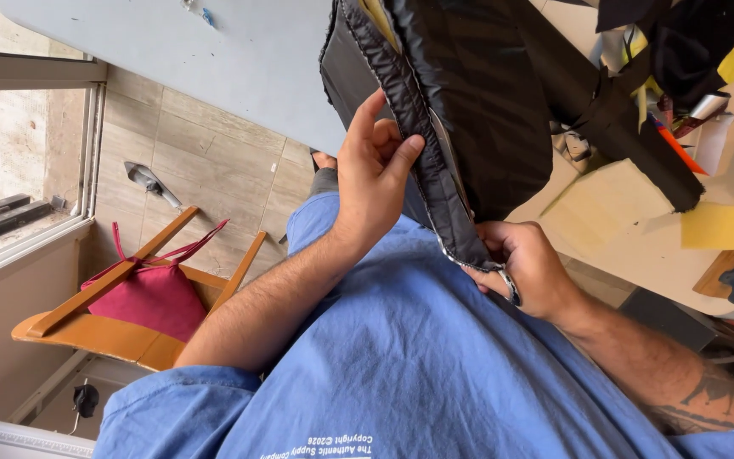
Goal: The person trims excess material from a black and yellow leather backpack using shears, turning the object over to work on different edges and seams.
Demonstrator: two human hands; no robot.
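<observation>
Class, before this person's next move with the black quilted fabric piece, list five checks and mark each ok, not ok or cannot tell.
1. Left hand pinches the stitched edge of the black quilted fabric piece: ok.
2. Right hand grips the lower end of that edge: ok.
3. Edge runs straight between both hands: ok.
4. Small metal part at the right fingers identified: cannot tell.
5. Black strap free of the yellow foam sheets: not ok, it lies across them.

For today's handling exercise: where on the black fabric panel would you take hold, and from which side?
Grip the black fabric panel along its stitched, folded edge, coming in from the open side, as the left hand does. That thick seam gives fingers a firm ridge; the flat middle offers nothing to pinch.
</observation>
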